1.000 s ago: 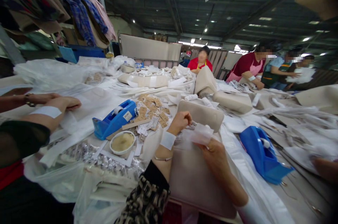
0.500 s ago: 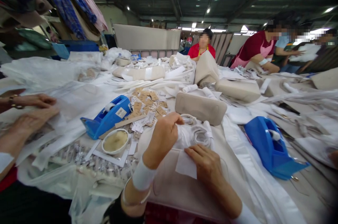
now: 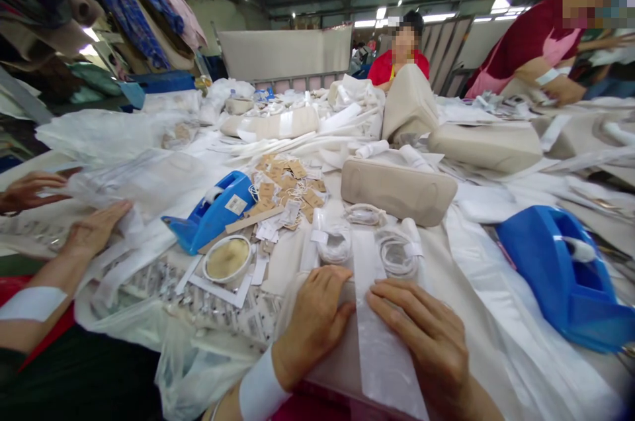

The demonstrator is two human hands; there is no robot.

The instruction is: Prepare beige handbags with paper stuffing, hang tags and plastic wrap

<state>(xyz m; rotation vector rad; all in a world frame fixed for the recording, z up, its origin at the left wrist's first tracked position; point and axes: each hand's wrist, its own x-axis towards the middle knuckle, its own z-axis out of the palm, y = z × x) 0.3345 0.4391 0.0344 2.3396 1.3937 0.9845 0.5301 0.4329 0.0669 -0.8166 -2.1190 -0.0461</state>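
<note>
A beige bag (image 3: pixel 333 363) lies flat in front of me, with a long translucent white strip (image 3: pixel 384 355) running down its middle. My left hand (image 3: pixel 317 318) rests left of the strip, fingers bent on the bag's upper edge and the thumb apart. On the strip's right side lies my right hand (image 3: pixel 426 328), its fingers spread flat and touching the strip's edge. Neither hand grasps anything. Just above them are two wrapped coils of strap, one at the left (image 3: pixel 335 243) and one at the right (image 3: pixel 398 254).
Blue tape dispensers stand left (image 3: pixel 211 212) and right (image 3: pixel 560 275). A round tin (image 3: pixel 227 259) and brown tags (image 3: pixel 285 186) lie at centre left. Another person's hands (image 3: pixel 94 229) handle plastic at the left. A beige case (image 3: pixel 397 190) stands beyond the coils.
My left hand has come down from above the coils onto the bag. The white sheet near my right hand now shows as a long strip down the bag. The view has shifted.
</note>
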